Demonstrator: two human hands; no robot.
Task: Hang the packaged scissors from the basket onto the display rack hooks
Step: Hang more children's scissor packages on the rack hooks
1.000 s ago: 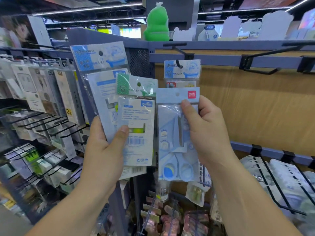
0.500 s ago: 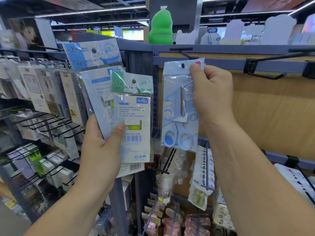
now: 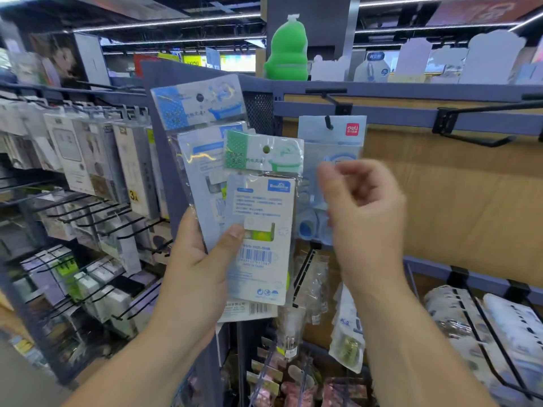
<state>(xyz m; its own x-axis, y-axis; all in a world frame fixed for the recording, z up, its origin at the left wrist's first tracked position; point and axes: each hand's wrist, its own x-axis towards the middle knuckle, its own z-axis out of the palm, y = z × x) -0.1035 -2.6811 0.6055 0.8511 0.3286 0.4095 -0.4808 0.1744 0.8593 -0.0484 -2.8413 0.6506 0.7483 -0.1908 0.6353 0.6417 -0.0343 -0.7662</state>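
A blue packaged scissors (image 3: 332,139) hangs by its hole on a black hook (image 3: 328,123) of the display rack's top rail (image 3: 396,116). My right hand (image 3: 364,218) hovers just in front of its lower half, blurred, fingers loosely curled, holding nothing. My left hand (image 3: 199,268) grips a fan of several more packs to the left of the hook. A green-headed pack (image 3: 261,207) is in front, with its printed back side towards me. A blue-headed pack (image 3: 199,104) stands tallest behind it. No basket is in view.
A bare double hook (image 3: 476,139) juts from the same rail on the right. Hooks at left carry hanging packs (image 3: 82,160). Lower hooks at right hold bagged goods (image 3: 484,318), and small packs (image 3: 346,333) hang below. A green figure (image 3: 288,51) sits on top.
My right hand lifted the blue scissors pack onto the hook, let go of it and has dropped back down. My left hand kept its packs roughly in place.
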